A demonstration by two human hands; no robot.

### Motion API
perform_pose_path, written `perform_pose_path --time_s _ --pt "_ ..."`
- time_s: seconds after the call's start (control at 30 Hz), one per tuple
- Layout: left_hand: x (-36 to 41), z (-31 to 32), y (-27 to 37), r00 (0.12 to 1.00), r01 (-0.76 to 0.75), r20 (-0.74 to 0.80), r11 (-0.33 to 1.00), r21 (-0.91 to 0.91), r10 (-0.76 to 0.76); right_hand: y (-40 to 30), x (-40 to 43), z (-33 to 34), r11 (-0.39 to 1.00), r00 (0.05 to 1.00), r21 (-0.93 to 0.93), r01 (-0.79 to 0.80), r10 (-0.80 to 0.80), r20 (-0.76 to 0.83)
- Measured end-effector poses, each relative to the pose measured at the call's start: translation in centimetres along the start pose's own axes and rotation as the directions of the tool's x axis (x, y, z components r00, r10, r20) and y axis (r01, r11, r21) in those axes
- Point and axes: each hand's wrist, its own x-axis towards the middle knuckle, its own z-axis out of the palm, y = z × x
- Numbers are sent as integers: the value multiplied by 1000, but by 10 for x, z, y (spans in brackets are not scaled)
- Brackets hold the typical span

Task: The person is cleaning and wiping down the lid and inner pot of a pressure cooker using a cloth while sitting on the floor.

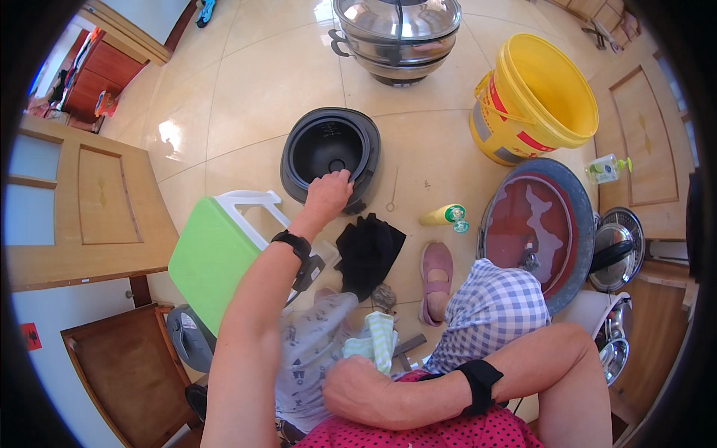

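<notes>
My left hand (329, 193) reaches forward to the near rim of a black rice cooker (297, 120) on the floor. Its fingers curl over the edge of the dark inner pot (320, 151), which has no lid on it. Close to my lap, my right hand (358, 383) is closed around the lower end of a pale green and white striped cloth (381, 339); its fingertips are hidden. A black cloth (369, 252) lies crumpled on the floor between my feet and the cooker.
A green-topped stool (207, 263) stands left. Rightward are a yellow bottle (437, 216), a basin of reddish water (510, 229), a yellow bucket (498, 126), a pump bottle (605, 169) and a pot lid (613, 257). A stacked steamer (392, 42) stands ahead; a thin metal rod (395, 187) lies nearby.
</notes>
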Motion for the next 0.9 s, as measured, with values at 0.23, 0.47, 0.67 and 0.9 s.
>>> perform_pose_path --time_s 0.23,0.47,0.67,0.9 --pt "7 9 1 999 -42 -23 996 75 44 -3 -2 2 998 999 -55 35 -36 -24" --pt "10 9 3 1000 -7 28 997 82 5 -1 -2 2 997 999 -70 35 -37 -32" --pt "2 4 3 993 -22 -117 999 47 27 0 -5 0 996 998 -87 29 -33 -56" --pt "0 -16 6 977 -9 -212 999 39 17 -2 -5 1 988 994 -145 49 -63 -91"
